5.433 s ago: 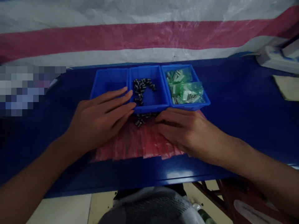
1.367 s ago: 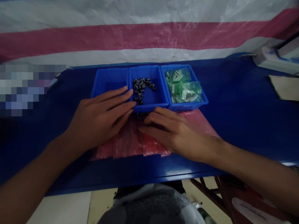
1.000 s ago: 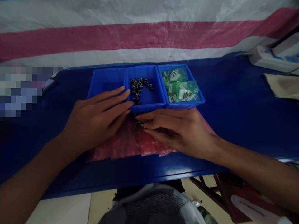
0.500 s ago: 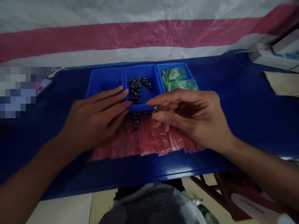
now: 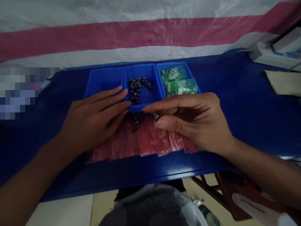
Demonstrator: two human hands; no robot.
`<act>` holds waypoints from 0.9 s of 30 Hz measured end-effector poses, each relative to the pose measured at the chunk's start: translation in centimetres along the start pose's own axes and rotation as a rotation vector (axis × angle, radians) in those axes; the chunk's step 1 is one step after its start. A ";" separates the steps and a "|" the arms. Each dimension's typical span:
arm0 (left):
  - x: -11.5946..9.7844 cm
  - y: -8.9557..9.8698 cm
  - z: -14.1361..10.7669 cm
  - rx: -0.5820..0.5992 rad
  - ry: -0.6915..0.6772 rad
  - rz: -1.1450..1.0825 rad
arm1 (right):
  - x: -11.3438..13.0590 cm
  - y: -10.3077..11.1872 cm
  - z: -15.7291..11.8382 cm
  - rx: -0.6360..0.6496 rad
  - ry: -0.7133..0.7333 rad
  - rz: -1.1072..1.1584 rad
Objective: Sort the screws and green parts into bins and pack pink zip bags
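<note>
My right hand (image 5: 188,121) pinches a small dark screw (image 5: 155,115) between thumb and fingers, just in front of the middle blue bin (image 5: 150,99). My left hand (image 5: 94,116) lies with its fingers stretched out, fingertips by the near left edge of that bin. Inside the bin is a cluster of dark screws (image 5: 135,89). Several more loose screws (image 5: 135,121) lie in front of it, on a row of overlapping red plastic bags (image 5: 148,139). The bags are partly covered by both hands.
A left blue bin (image 5: 105,77) and a right blue bin (image 5: 160,73) flank the middle one; the right holds green-printed bags (image 5: 182,86) of small parts. A white device (image 5: 270,56) and beige sheet (image 5: 283,82) sit at the right on the blue table (image 5: 235,103). A striped sheet (image 5: 141,34) hangs behind.
My right thumb and fingers have shifted slightly, and the pinched screw now sits lower and shows more of its length. My left hand has stayed almost still.
</note>
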State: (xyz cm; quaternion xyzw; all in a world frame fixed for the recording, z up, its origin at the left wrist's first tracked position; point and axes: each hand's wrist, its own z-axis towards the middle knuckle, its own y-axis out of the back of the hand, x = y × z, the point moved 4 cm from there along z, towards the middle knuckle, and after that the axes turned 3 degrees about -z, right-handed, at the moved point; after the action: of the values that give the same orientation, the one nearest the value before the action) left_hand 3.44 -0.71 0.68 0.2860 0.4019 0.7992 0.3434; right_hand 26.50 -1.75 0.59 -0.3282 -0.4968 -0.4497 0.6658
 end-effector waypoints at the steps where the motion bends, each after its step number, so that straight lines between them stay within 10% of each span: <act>1: 0.0 0.0 0.0 0.003 -0.003 0.004 | -0.1 0.0 0.0 0.015 -0.013 0.010; 27: -0.1 -0.2 0.1 0.007 -0.005 0.021 | 0.1 -0.1 0.2 0.037 -0.009 0.090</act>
State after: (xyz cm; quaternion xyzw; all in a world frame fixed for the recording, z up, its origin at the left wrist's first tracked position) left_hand 3.63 -0.72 0.55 0.2933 0.4007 0.8007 0.3351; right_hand 26.30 -1.66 0.76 -0.3396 -0.4929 -0.4085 0.6891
